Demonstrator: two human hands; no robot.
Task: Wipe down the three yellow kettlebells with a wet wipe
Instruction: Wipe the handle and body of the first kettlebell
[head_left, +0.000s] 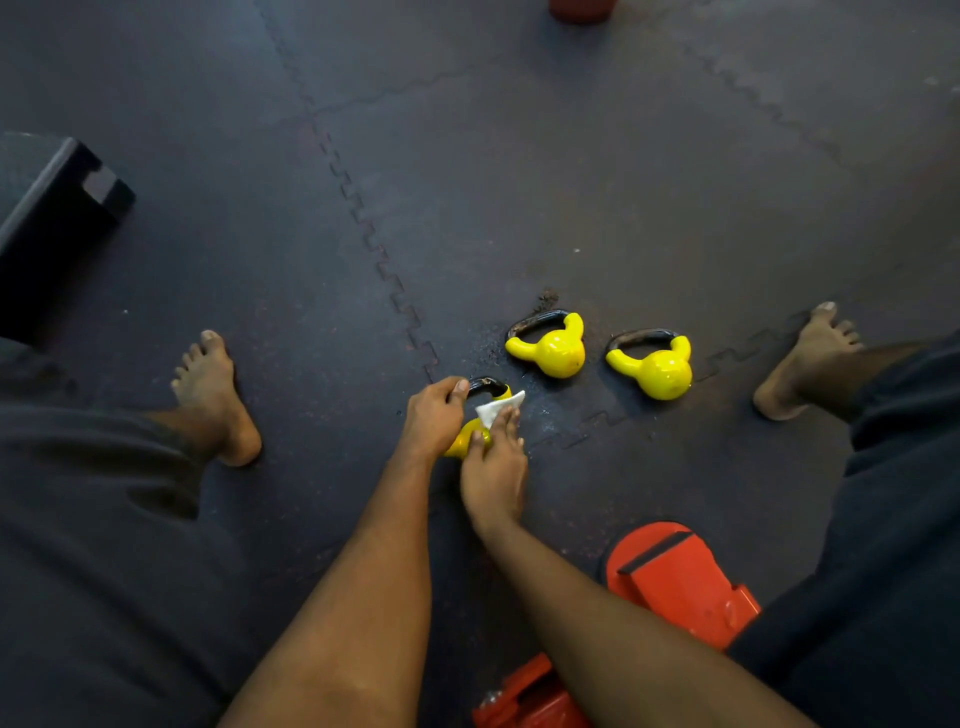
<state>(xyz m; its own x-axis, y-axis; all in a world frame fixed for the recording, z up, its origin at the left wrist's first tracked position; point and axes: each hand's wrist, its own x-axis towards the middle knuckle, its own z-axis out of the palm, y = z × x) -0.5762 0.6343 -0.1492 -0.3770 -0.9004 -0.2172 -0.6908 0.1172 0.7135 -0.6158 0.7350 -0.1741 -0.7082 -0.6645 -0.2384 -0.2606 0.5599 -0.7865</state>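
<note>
Three yellow kettlebells with dark handles lie on the dark rubber floor. The nearest kettlebell (470, 439) is mostly hidden under my hands. My left hand (435, 415) grips its dark handle from the left. My right hand (494, 467) presses a white wet wipe (498, 407) against its yellow body, fingers stretched over it. The middle kettlebell (553, 349) and the right kettlebell (660, 366) lie side by side a little farther away, untouched and shiny.
My bare left foot (218, 400) and right foot (805, 358) rest on the interlocking floor mat (623, 182) on either side. An orange piece of equipment (675, 577) sits close under my right forearm. A black bench edge (57, 208) stands far left.
</note>
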